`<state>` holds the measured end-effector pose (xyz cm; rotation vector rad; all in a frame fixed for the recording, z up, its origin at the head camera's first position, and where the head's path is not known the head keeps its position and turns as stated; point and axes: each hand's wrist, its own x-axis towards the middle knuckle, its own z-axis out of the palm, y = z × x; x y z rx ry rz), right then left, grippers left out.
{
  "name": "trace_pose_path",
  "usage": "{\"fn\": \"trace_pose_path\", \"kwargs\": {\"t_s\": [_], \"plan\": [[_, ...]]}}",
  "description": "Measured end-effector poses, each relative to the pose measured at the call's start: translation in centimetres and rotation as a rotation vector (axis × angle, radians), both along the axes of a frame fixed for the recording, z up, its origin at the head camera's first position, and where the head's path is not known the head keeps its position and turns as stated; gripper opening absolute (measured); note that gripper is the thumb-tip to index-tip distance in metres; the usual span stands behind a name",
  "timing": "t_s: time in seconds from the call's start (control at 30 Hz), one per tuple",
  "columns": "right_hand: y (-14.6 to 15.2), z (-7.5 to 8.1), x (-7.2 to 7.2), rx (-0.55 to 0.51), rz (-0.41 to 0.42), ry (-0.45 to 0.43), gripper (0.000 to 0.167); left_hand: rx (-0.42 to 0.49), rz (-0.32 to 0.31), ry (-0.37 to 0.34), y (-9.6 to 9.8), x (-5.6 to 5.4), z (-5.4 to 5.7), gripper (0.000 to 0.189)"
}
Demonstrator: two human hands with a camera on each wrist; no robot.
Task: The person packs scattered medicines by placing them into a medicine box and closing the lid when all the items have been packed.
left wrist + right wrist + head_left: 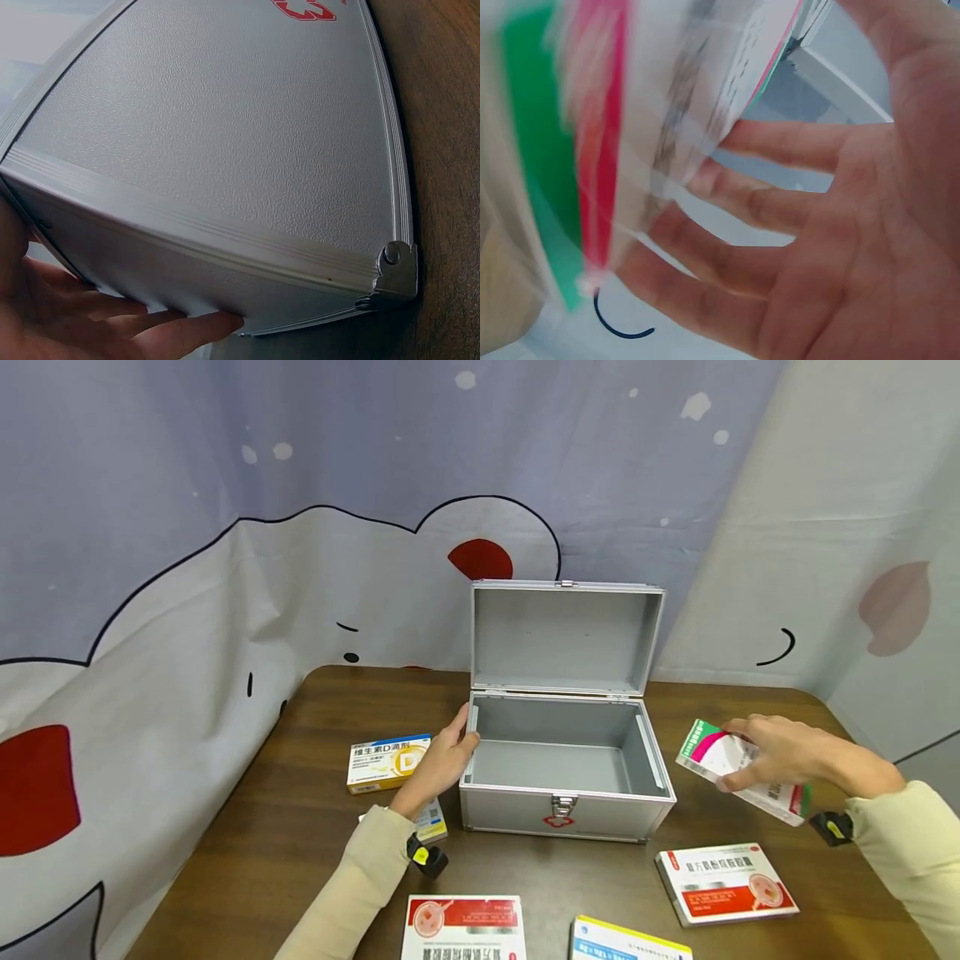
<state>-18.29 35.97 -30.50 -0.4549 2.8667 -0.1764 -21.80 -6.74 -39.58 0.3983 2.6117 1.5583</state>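
Note:
An aluminium first-aid case [510, 814] stands with its lid up and its inside bare. My left hand [442, 756] rests against its left side; in the left wrist view the fingers [187, 334] lie nearly straight along the side panel. To the right of the case, my right hand [780, 750] holds a white medicine box [708, 752] with green and pink bands, pinched between thumb and fingers above the table. In the right wrist view this medicine box [641, 150] is blurred, with the fingers [705, 292] against it.
A vitamin D drops box [386, 764] lies left of the case, with another box [432, 818] partly behind my left wrist. Red-and-white medicine boxes lie in front, one at right [727, 885], one at left [463, 931]. A blue-and-yellow box [626, 943] is cut off by the frame's bottom edge.

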Motion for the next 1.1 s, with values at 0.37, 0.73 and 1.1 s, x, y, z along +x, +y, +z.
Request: {"fn": "trace_pose_path", "kwargs": {"t_s": [0.37,0.73,1.1], "plan": [[-1.7,2.2,-0.5,-0.034,-0.088,-0.004,0.054,0.024,0.004,0.014,-0.1,-0.1,-0.1,0.058],[-5.5,4.4,0.1,-0.066,-0.229,-0.137,0.064,0.065,-0.027,0.024,-0.1,-0.3,-0.3,0.057],[-10.3,5.4,-1.4,-0.09,-0.219,-0.158,0.063,0.091,-0.023,0.019,-0.1,-0.6,-0.5,0.056]]}}
